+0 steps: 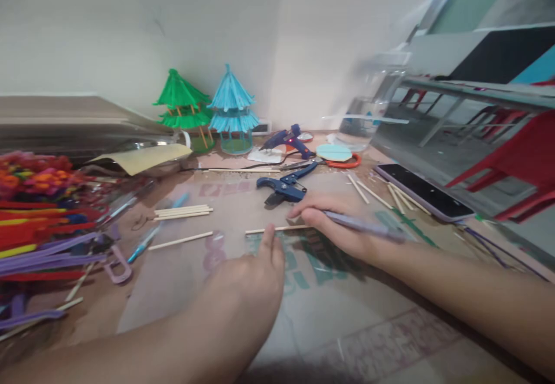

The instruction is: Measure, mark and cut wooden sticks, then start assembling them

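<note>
A thin wooden stick (288, 228) lies on the plastic-covered work surface. My left hand (249, 283) reaches over it from below, its forefinger extended and pressing the stick down, the other fingers mostly curled out of sight. Between the fingers of my right hand (336, 225) is a slim purple-grey pen (366, 226), slanting back over the wrist. This hand is closed, near the stick's right end; the pen tip is hidden. Just beyond the hands lies a blue-handled cutter (284, 187). Several cut sticks (184, 212) lie to the left, beside a light blue pen (143, 244).
At the wall stand a green (182, 106) and a blue tiered-roof model (233, 112). A glue gun (286, 140), orange-handled scissors (344, 161) and a clear container (359, 121) sit at the back. Right is a phone (422, 190); left, colourful pipe cleaners (43, 222).
</note>
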